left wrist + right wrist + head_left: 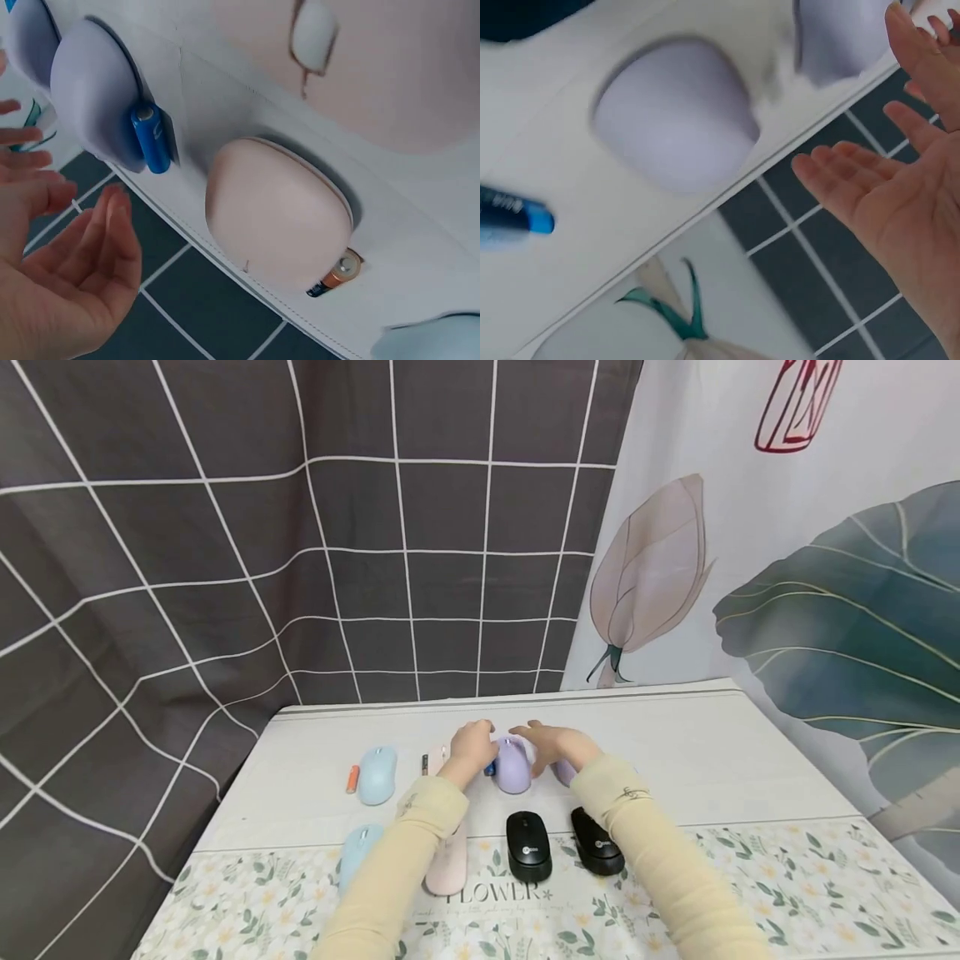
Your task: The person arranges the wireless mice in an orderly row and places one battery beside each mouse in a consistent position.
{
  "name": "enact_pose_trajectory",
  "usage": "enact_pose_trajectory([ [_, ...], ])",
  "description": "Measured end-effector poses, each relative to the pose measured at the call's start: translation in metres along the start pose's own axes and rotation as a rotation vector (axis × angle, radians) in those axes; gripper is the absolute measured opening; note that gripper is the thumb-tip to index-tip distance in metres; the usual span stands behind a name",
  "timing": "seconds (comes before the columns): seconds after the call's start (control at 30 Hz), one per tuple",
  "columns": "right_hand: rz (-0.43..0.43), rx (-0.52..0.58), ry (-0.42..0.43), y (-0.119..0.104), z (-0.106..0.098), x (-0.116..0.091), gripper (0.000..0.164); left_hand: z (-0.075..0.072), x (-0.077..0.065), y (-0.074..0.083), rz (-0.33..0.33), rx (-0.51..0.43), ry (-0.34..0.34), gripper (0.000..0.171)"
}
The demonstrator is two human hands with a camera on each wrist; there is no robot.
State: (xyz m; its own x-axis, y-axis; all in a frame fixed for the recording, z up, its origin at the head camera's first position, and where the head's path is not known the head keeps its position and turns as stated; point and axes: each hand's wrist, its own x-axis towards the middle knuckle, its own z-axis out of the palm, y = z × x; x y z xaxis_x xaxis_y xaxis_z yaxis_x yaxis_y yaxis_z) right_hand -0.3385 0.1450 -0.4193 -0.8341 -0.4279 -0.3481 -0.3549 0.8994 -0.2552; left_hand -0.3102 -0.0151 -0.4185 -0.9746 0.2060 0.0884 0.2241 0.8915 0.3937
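My left hand (471, 750) is at the left side of a purple computer mouse (513, 767), with loosely bent fingers. On the mouse's other side is my right hand (555, 745), fingers spread and reaching toward it. Both hands bracket the mouse, and in the left wrist view the left hand (82, 277) shows nothing in its grasp. A blue battery (152, 139) lies against this mouse. The right hand (900, 202) looks relaxed, its palm bare. A second purple mouse (679, 120) sits near it, partly hidden by the right wrist in the head view.
To the left are a light blue mouse (377, 775), an orange battery (352, 779) and a pink mouse (277, 214) beside a copper-topped battery (341, 270). Nearer stand black mice (528, 846), another pink mouse (447, 867) and another blue one (358, 852). Another blue-ended battery (517, 214) lies right.
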Motion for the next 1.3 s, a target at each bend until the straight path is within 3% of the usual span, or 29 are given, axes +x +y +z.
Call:
enact_pose_trajectory([
  [0.03,0.017,0.011,-0.011,-0.009,-0.009,-0.012,0.089,0.001,0.000,0.001,0.017,0.009,0.018,0.029],
  [0.2,-0.072,0.002,0.037,-0.008,-0.027,-0.039,0.071,0.003,-0.003,0.008,0.100,0.038,0.090,0.021],
  [0.47,-0.104,0.026,0.111,0.024,-0.035,-0.054,0.063,0.005,-0.003,0.026,0.183,0.106,0.122,0.019],
  [0.7,-0.115,0.067,0.204,0.063,-0.025,-0.068,0.054,0.009,-0.009,0.049,0.264,0.094,0.065,0.020],
  [1.03,-0.111,0.085,0.452,0.116,-0.007,-0.095,0.038,0.023,-0.024,0.093,0.388,0.116,0.023,0.019],
  [1.17,-0.069,0.082,0.531,0.134,-0.002,-0.104,0.036,0.028,-0.033,0.108,0.428,0.140,0.029,0.020],
  [1.3,0.041,0.121,0.578,0.154,0.008,-0.116,0.037,0.037,-0.040,0.117,0.486,0.183,0.037,0.021],
])
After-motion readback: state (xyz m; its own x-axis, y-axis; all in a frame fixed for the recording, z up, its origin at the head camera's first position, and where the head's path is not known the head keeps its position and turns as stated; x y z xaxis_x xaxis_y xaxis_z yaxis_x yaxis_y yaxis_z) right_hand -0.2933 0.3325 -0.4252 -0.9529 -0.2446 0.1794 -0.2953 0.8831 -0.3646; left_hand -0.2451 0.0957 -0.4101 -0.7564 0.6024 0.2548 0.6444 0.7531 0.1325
